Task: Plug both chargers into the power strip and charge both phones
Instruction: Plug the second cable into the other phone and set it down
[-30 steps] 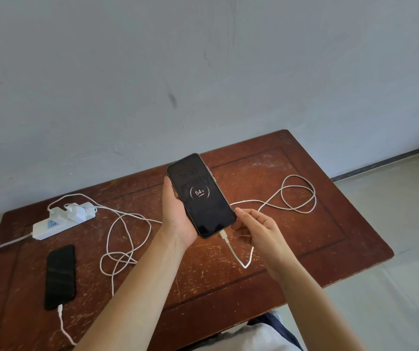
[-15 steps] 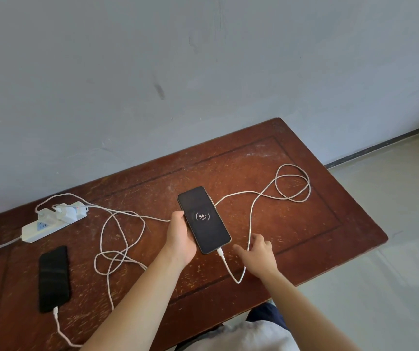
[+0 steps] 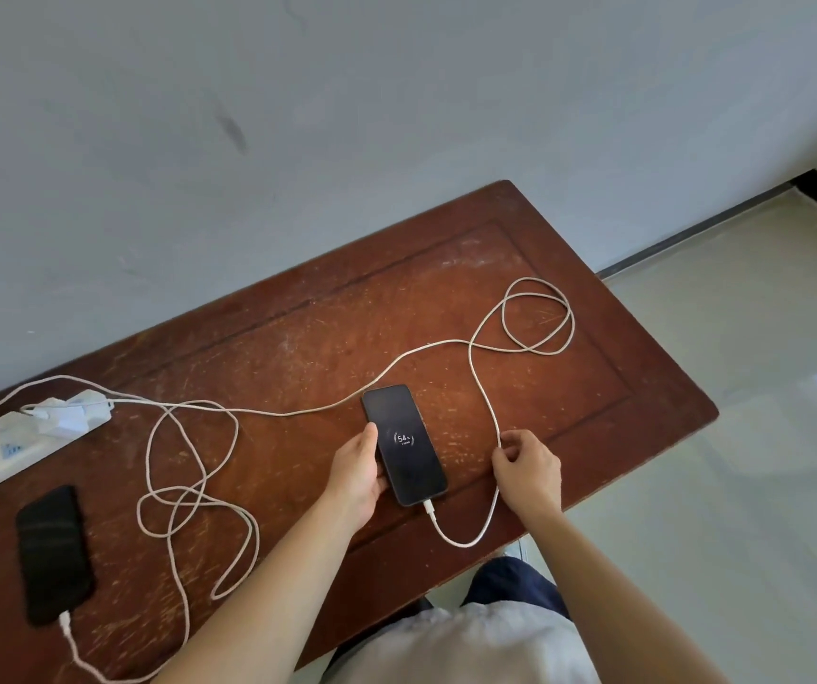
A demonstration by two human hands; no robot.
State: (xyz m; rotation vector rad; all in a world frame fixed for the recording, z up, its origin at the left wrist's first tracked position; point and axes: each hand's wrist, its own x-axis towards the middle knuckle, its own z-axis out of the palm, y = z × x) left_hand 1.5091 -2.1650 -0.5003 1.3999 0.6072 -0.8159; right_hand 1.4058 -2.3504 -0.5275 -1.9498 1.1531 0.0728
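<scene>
A black phone (image 3: 405,444) lies flat on the brown table (image 3: 593,387), its screen showing 54 % in a ring, with a white cable (image 3: 470,367) plugged into its near end. My left hand (image 3: 356,473) holds the phone's left edge. My right hand (image 3: 527,461) pinches that cable to the phone's right. A second black phone (image 3: 53,552), screen dark, lies at the near left with another white cable (image 3: 184,496) in its near end. Two white chargers (image 3: 68,412) sit in the white power strip (image 3: 11,449) at the far left.
The left cable lies in loose loops between the two phones. The right cable forms a coil (image 3: 537,315) near the table's far right. A grey wall stands behind the table. Pale floor (image 3: 741,461) lies to the right, past the table's edge.
The lit phone has come down from mid-air and now lies flat on the table. My right hand has moved right from the phone's plug end to the cable.
</scene>
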